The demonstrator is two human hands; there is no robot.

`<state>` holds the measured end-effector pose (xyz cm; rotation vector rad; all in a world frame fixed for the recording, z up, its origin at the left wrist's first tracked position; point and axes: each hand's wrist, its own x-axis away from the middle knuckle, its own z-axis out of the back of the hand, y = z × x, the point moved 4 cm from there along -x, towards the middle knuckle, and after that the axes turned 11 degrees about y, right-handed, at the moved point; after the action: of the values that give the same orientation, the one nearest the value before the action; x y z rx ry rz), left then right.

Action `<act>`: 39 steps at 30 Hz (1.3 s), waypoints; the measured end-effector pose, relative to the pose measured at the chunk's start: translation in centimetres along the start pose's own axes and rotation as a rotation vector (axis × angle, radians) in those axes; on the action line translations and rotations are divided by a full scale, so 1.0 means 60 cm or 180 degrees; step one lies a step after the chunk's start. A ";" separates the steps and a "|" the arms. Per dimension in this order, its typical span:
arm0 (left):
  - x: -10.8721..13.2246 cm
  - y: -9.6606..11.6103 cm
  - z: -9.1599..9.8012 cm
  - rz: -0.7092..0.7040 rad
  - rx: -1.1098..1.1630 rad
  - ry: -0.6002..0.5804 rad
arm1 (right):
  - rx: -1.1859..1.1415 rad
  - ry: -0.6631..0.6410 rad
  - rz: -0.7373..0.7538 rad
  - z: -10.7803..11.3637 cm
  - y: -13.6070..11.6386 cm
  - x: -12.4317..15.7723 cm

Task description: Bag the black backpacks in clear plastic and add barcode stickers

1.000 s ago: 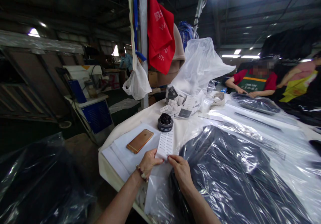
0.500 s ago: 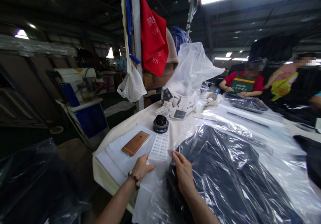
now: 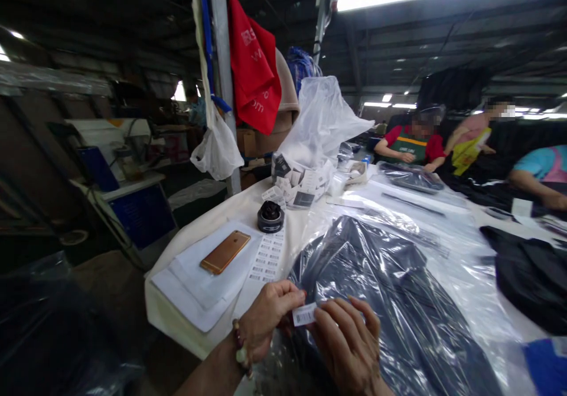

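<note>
As I'm watching, both hands (image 3: pixel 266 313) (image 3: pixel 348 340), nearly closed, are holding a little label (image 3: pixel 303 315) over a shiny plastic bag (image 3: pixel 385 278).

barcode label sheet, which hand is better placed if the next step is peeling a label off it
Probably the left hand: it is nearer the barcode label sheet, which lies just beyond it. The right hand is farther over, above the dark wrapped garment, with its fingertips at the small label.
</note>
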<state>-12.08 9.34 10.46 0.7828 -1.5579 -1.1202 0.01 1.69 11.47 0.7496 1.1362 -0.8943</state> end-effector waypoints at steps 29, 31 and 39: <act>-0.248 0.103 -0.260 -0.1927 -0.1774 -0.0736 | -0.1210 -0.3354 -0.1521 -0.004 0.288 0.156; -0.285 0.094 -0.289 -0.1868 -0.1751 -0.0812 | -0.1347 -0.3344 -0.1652 -0.004 0.287 0.168; -0.395 0.033 -0.360 -0.1615 -0.1870 -0.1006 | -0.1468 -0.3312 -0.1895 0.000 0.296 0.174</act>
<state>15.18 25.36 4.87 0.6222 -1.1852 -2.0383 17.50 7.66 2.39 -0.4670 0.5494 -1.2284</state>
